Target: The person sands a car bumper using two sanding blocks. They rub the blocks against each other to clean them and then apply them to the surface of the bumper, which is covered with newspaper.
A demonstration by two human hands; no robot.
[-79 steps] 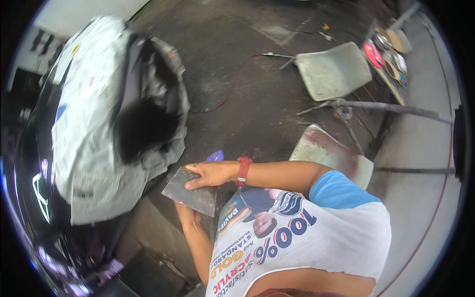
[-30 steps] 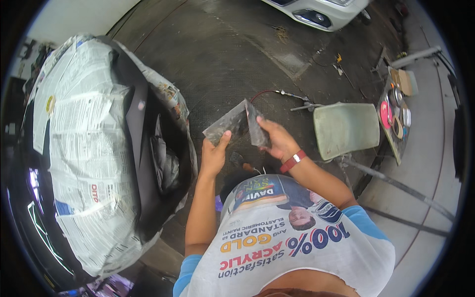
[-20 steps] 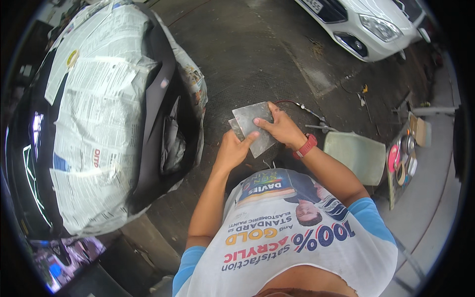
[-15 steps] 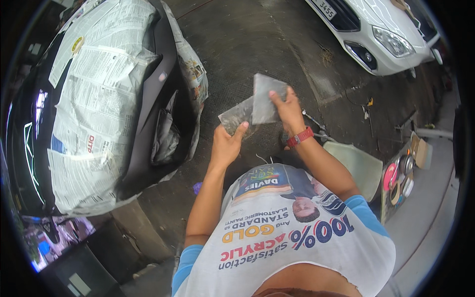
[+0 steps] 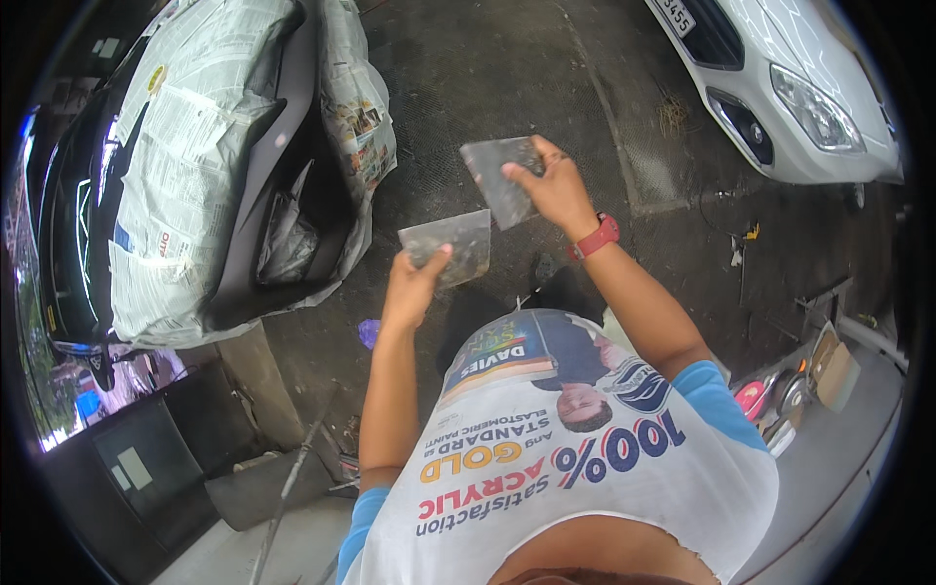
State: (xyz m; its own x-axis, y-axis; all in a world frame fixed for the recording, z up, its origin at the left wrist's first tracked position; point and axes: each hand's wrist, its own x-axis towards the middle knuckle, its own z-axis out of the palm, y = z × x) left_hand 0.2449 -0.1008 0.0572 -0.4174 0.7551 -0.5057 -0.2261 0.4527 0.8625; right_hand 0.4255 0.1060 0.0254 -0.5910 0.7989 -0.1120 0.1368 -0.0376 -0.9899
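My left hand (image 5: 413, 290) pinches a thin, flat, smudged grey rectangular plate (image 5: 466, 246) by its near edge, thumb on top. Farther out and to the right, my right hand (image 5: 562, 191) grips a second grey plate (image 5: 499, 191) of similar size by its right side, with the thumb across its face. A narrow gap parts the two plates, and both are held in the air above the dark floor. The red watch (image 5: 595, 237) is on my right wrist. What the plates are made of, I cannot tell.
On the left stands a dark car (image 5: 255, 210) partly covered with newspaper (image 5: 190, 185). A white car's front (image 5: 814, 112) is at the upper right. Tools and a cardboard piece (image 5: 837, 370) sit at the right. A purple scrap (image 5: 369, 333) lies near my left forearm.
The two plates overlapped or touched before and are now apart. My left hand has shifted left, and my right hand has moved a little farther out. The whole view has turned slightly.
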